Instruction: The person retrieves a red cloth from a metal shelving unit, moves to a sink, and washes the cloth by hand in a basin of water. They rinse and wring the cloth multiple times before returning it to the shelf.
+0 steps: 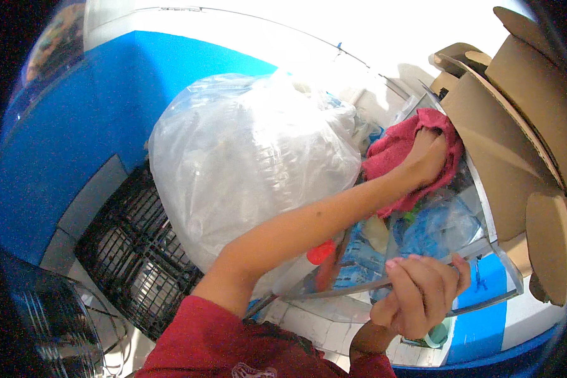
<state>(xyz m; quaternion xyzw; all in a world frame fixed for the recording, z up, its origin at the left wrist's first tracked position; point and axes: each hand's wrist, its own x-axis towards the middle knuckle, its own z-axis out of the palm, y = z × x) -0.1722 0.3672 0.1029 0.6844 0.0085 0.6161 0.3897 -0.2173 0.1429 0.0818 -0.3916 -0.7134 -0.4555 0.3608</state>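
Note:
A crumpled red cloth [394, 148] lies against the inner far right of a clear, grey-edged glass case. My left hand [427, 156] is on the cloth at the end of my outstretched left arm, its fingertips hidden in the folds. Lower down, my right hand [422, 295] has its fingers curled over the near rim of the glass case [353, 290]. Behind and under the glass show blue plastic wrapping [438, 228], a red round thing [321, 252] and other items, partly hidden by my left forearm.
A big, full translucent plastic bag [233, 157] bulges left of my left arm. Black plastic crates [138, 252] stand beyond it by a blue wall [101, 120]. Opened cardboard boxes [504, 138] crowd the right side. A pale green cup-like thing [437, 334] sits below my right hand.

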